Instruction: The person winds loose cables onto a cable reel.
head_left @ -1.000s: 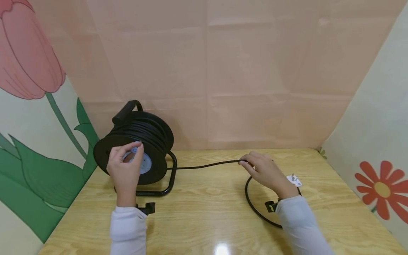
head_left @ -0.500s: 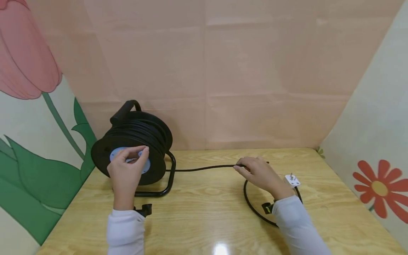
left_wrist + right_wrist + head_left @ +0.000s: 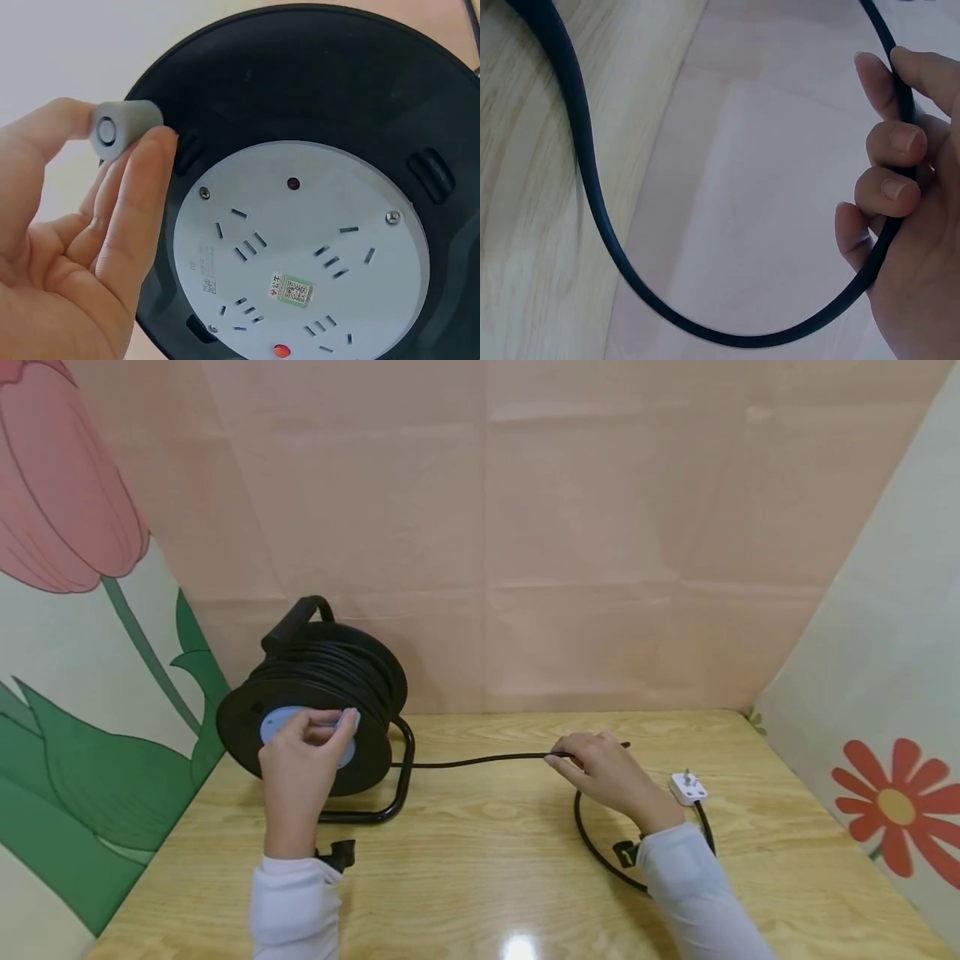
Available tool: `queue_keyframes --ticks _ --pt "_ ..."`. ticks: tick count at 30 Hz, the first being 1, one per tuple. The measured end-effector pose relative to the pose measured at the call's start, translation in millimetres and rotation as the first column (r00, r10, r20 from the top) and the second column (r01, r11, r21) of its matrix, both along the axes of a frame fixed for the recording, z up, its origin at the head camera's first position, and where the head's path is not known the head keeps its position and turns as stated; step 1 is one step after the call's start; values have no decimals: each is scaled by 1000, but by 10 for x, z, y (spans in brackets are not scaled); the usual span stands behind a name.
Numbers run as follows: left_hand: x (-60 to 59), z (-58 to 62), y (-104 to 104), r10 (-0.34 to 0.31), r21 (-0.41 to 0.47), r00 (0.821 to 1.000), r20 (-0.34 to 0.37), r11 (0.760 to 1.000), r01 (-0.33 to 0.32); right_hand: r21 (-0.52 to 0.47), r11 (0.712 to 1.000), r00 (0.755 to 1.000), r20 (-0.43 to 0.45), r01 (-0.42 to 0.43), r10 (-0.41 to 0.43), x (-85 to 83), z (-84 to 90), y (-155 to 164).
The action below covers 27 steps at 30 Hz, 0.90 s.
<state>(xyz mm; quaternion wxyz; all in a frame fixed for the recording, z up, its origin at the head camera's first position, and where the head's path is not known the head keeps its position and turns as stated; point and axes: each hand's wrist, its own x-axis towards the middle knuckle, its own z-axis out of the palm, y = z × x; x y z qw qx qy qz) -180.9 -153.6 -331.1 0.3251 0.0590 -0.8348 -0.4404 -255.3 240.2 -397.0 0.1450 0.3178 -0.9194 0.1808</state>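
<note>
A black cable reel [image 3: 243,727] stands at the left of the table, with cable wound on its drum. My left hand [image 3: 300,777] is in front of its face. Thumb and fingers pinch a small grey cylindrical knob [image 3: 135,124] near the reel's rim. A round plate [image 3: 330,217] with slots and screws covers the reel's centre. From the reel, the black cable [image 3: 480,760] runs right to my right hand [image 3: 611,777]. That hand's fingers curl round the cable, which loops down behind the wrist. At the cable's end is a white plug [image 3: 687,787], pins up.
The reel sits on a black tubular stand [image 3: 406,768] and has a black carrying handle [image 3: 288,625] on top. A pink-covered wall [image 3: 480,568] rises behind the wooden table [image 3: 480,877]. Flower-painted panels flank both sides.
My left hand has shifted slightly right and down with the knob as the reel turns. My right hand has moved a little left and down with the cable; more of the plug shows.
</note>
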Motion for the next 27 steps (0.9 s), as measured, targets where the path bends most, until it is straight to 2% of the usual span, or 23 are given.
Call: queue_keyframes --ticks 4,8,12,15,23,27 --pt "-2 6 3 -44 15 994 99 999 43 -8 1000 1000 -11 19 -19 -5 -6 33" --pt "-6 8 -8 -114 20 970 216 993 113 -8 1000 999 -22 25 -25 -12 -9 49" --pt "-25 1 -25 -185 43 922 339 982 182 -12 1000 998 -68 -10 9 -16 -10 28" --pt "-49 -15 -44 -238 71 888 395 971 228 -11 999 994 -100 -32 31 -19 -18 -15" --pt "-113 -83 -117 -355 152 826 437 935 322 5 1000 993 -111 -27 27 -3 -60 -97" --pt "-135 -125 -161 -407 201 780 476 913 354 10 998 991 -125 -56 57 12 -81 -161"
